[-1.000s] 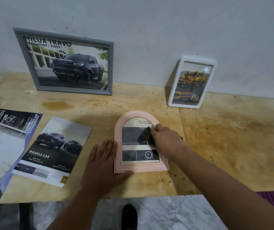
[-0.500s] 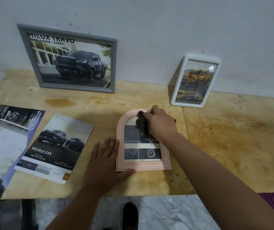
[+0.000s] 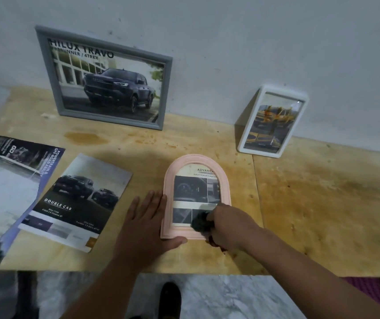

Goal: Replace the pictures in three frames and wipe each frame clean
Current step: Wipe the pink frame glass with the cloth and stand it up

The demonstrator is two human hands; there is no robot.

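A pink arched frame [image 3: 170, 176] lies flat on the wooden table [image 3: 322, 203] with a brochure picture inside. My right hand [image 3: 230, 226] grips a dark cloth [image 3: 201, 223] and presses it on the lower right of the frame's glass. My left hand [image 3: 147, 229] lies flat on the table against the frame's left edge, thumb under its bottom edge. A grey frame [image 3: 46, 72] with a dark pickup picture leans on the wall at the back left. A white frame [image 3: 274, 122] with a yellow picture leans at the back right.
A car brochure page [image 3: 78, 201] lies left of my left hand, and more printed sheets [image 3: 7, 180] overlap at the far left. The table's front edge runs just below my wrists, with marble floor [image 3: 219, 298] and a dark shoe [image 3: 169, 298] beneath.
My right hand has dragged the cloth from the top of the pink frame's glass down to its lower right corner. My left hand stays against the frame's left side.
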